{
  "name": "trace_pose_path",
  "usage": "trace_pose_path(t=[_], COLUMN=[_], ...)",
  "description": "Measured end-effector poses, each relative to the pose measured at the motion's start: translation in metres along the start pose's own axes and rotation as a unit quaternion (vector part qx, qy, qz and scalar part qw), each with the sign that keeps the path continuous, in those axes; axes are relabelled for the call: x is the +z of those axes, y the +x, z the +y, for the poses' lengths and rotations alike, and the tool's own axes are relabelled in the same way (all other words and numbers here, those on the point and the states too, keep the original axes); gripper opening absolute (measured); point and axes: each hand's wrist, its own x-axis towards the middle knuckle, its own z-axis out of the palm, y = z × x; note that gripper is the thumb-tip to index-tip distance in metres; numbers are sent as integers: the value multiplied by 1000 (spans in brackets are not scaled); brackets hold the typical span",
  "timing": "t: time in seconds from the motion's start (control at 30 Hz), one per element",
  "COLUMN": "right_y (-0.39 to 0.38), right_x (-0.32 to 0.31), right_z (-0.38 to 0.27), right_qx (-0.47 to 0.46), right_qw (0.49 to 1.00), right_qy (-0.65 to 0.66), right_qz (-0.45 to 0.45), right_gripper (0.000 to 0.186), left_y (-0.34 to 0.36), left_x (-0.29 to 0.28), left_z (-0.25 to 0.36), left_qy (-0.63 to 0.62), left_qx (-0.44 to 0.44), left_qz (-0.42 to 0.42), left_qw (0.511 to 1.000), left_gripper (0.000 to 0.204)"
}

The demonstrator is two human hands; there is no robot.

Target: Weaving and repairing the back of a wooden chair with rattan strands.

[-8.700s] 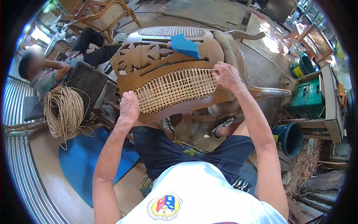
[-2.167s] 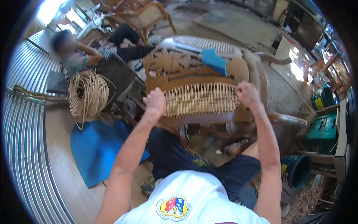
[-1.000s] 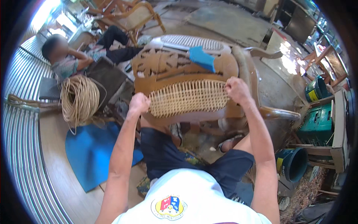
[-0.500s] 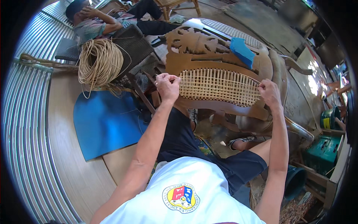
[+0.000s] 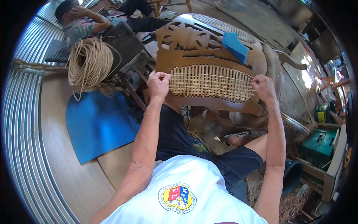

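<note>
Before me is a carved brown wooden chair part [image 5: 186,56] with an oval opening filled by a woven cane panel [image 5: 210,84]. A thin cane strand [image 5: 209,75] runs across the upper part of this weave. At the panel's left end my left hand [image 5: 158,85] pinches the strand between thumb and fingers. My right hand [image 5: 264,87] is closed at the opposite end, by the right rim of the opening, where the strand reaches it. On the wood above the panel lies a blue foam-like piece [image 5: 235,46].
A large coil of cane [image 5: 89,62] rests at the left, beside a person [image 5: 85,24] reclining. Below it a blue rounded sheet [image 5: 99,125] lies on a wooden bench [image 5: 56,123]. Corrugated metal [image 5: 22,130] lines the left. A green crate [image 5: 317,147] and a dark bucket [image 5: 292,175] stand right.
The whole view has shifted slightly, so the scene sits a little further left and higher. Both hands keep their closed hold at the two ends of the panel.
</note>
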Motion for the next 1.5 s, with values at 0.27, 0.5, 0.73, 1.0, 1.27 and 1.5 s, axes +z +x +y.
trace_pose_path(t=[0.27,0.5,0.73,1.0,1.27,1.5], right_y=[7,-6,-3,-9,2,7], right_x=[-16,-10,-2,40,88,96], right_z=[-5,-11,-13,-76,-122,-132], right_qx=[33,-35,-129,-146,-181,-183], right_qw=[997,997,970,988,975,979], right_qy=[9,-73,-204,-40,77,-10], right_qz=[-74,-17,-19,14,104,87], right_gripper=[19,15,10,13,8,7], left_y=[10,2,1,9,24,21], left_x=[-9,-5,-7,-5,-6,-6], left_z=[4,12,12,6,2,2], left_qy=[25,-47,-16,-47,-110,-90], left_qx=[-29,-18,4,-62,-153,-109], left_qz=[-93,-52,-27,-82,-150,-148], left_qw=[995,997,999,994,971,979], left_gripper=[18,16,16,16,21,18])
